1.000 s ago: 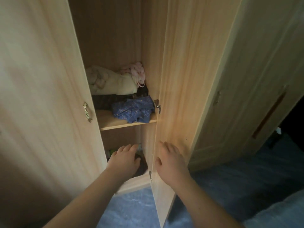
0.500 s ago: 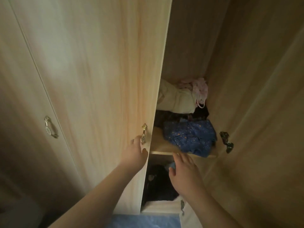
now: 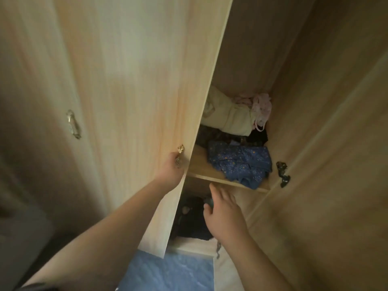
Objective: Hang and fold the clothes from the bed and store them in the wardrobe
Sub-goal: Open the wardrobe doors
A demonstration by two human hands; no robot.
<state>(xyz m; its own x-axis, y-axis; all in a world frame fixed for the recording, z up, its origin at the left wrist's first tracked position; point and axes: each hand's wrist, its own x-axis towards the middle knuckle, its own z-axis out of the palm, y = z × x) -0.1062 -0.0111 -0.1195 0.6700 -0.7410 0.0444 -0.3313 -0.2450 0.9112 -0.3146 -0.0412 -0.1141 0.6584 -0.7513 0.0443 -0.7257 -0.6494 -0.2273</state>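
Hands: two; right hand [image 3: 225, 213], fingers apart, empty, just below the shelf [image 3: 222, 181].
Left hand [image 3: 171, 171]: fingers clamped on the gold door handle [image 3: 180, 153], left of the shelf.
Dark clothes [image 3: 193, 219]: one heap under the shelf.
Blue starred garment [image 3: 239, 164]: one, on the shelf.
Cream bundle [image 3: 228, 116], pink item [image 3: 261, 110]: behind it.

There is one view only, from a wide-angle camera on the person's head. It stands close before the wardrobe [image 3: 262, 49], facing forward and down into the gap between its doors. Both forearms enter from the bottom edge. The shelf [image 3: 201, 166] sits mid-frame, blue floor [image 3: 168, 271] at the bottom. Straight edges bow with the lens.
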